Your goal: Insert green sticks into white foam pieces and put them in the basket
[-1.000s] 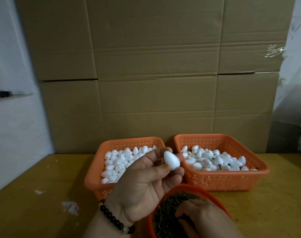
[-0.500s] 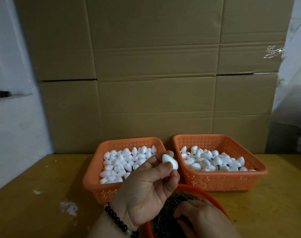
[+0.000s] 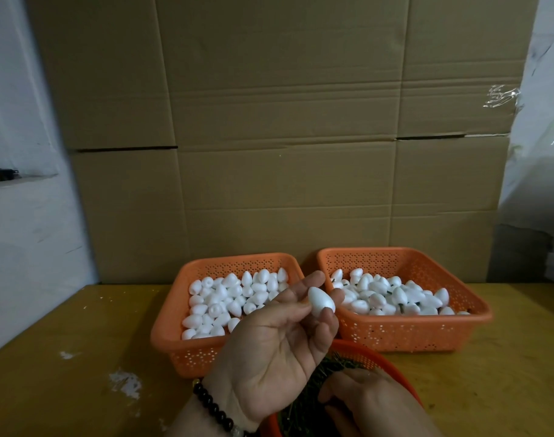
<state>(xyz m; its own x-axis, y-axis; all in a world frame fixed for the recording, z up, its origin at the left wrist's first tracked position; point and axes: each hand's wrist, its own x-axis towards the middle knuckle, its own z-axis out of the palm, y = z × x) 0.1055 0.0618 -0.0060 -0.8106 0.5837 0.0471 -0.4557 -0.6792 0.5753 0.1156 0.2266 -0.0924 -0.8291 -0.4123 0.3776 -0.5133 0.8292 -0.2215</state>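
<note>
My left hand (image 3: 275,348) is raised palm-up and pinches one white egg-shaped foam piece (image 3: 321,300) between thumb and fingertips. My right hand (image 3: 370,402) reaches down into a round orange bowl (image 3: 392,367) full of thin green sticks (image 3: 342,365); its fingertips are hidden among them. Behind, the left orange basket (image 3: 174,326) holds plain foam pieces. The right orange basket (image 3: 427,332) holds foam pieces with green sticks showing.
Both baskets stand on a yellow table (image 3: 64,373) with white scuff marks at the left. A wall of cardboard boxes (image 3: 285,137) rises right behind the baskets. A white wall is at the left, plastic-wrapped stacks at the right.
My left hand has turned the foam piece slightly and shifted a little right and up. My right hand stays in the bowl of sticks.
</note>
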